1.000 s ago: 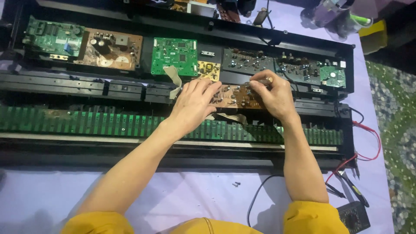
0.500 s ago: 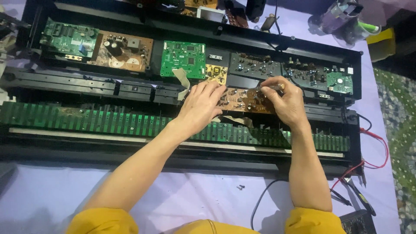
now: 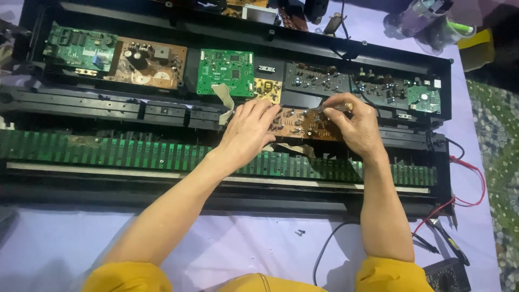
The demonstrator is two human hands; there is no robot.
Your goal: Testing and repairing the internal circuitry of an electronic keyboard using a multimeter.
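Observation:
An opened electronic keyboard case (image 3: 162, 108) lies across a lilac cloth, with its circuit boards bare. My left hand (image 3: 250, 132) rests palm down on the left end of a small brown circuit board (image 3: 304, 123) and steadies it. My right hand (image 3: 358, 125) is at the board's right end, its fingers closed on a thin metal tool (image 3: 331, 107) whose tip points left over the board's parts. A pale ribbon cable (image 3: 226, 98) runs beside my left hand. A long green strip of key contacts (image 3: 108, 154) lies under both wrists.
Green boards (image 3: 225, 72) and a brown power board (image 3: 147, 63) line the case's back. Red and black meter leads (image 3: 466, 184), probes (image 3: 446, 240) and a multimeter (image 3: 446, 276) lie at the right. Two small screws (image 3: 299, 233) sit on the cloth. Bottles (image 3: 432, 21) stand far right.
The view has shifted a little, so the case sits lower and further right in the frame. Both hands stay on the small brown board, with the right hand's tool still over it.

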